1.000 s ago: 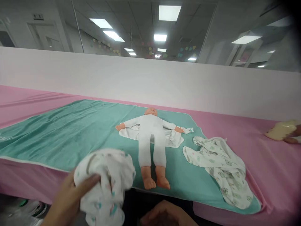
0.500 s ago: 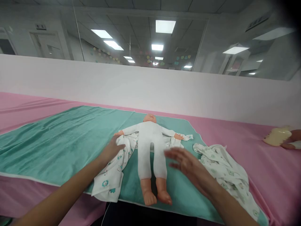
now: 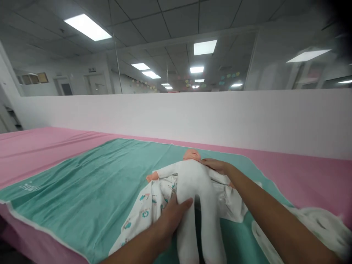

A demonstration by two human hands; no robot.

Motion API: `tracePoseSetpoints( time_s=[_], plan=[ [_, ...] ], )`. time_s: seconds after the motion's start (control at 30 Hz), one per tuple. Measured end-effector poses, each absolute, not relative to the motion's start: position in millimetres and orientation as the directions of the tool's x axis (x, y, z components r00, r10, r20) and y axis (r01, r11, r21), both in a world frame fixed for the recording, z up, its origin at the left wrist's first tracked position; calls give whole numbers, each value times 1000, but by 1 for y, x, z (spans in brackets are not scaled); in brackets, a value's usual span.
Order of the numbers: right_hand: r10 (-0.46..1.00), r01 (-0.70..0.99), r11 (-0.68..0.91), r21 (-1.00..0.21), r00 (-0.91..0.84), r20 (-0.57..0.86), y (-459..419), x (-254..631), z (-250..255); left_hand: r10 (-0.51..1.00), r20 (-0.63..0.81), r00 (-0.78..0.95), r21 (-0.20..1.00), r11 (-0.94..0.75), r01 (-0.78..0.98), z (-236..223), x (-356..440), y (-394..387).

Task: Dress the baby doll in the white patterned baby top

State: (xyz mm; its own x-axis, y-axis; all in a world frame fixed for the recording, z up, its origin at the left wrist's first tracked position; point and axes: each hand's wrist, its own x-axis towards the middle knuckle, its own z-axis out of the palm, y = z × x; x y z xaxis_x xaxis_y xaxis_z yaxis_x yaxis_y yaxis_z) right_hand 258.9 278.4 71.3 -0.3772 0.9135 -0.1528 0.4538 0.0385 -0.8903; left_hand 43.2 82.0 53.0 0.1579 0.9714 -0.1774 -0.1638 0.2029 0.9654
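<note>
The doll (image 3: pixel 196 181), dressed in a white suit, lay on the green cloth (image 3: pixel 104 190), its head toward the white wall (image 3: pixel 176 115) and its arms spread. The left hand (image 3: pixel 173 214) was at the doll's hip, its thumb over the white suit; its other fingers were partly hidden, so whether they gripped could not be told. The right hand (image 3: pixel 217 165) reached to the opposite shoulder, just beside the head, its fingers stretched out straight and open. A printed garment (image 3: pixel 145 212) lay near the left hand, partly under the doll's arm, and pale fabric (image 3: pixel 229 201) spread below the other arm. A blurred, crumpled cloth (image 3: pixel 321 223) lay at lower right.
</note>
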Motion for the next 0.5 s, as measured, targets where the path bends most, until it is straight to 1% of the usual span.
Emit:
tracePoseSetpoints(
  time_s=[0.1, 0.17, 0.23, 0.33, 0.4, 0.43, 0.5],
  plan=[
    [793, 327, -96, -940, -546, -271, 286, 251, 73, 951, -250, 182, 908, 296, -296, 62, 51, 92],
    [745, 261, -182, -948, -593, -306, 287, 246, 73, 943, -274, 191, 885, 325, -332, 66, 52, 97],
    [732, 244, -223, -944, -598, -328, 287, 239, 75, 927, -295, 232, 854, 365, -370, 69, 47, 104],
    [806, 214, -209, -954, -516, -291, 293, 223, 89, 903, -288, 318, 797, 411, -443, 78, 24, 117],
    [857, 167, -189, -968, -452, -245, 303, 205, 103, 893, -300, 336, 784, 431, -446, 90, -3, 130],
    [865, 160, -175, -972, -447, -229, 309, 193, 110, 888, -316, 335, 785, 443, -433, 96, -20, 136],
    [835, 178, -140, -974, -508, -212, 325, 165, 119, 876, -353, 329, 792, 467, -393, 107, -58, 150]
  ],
)
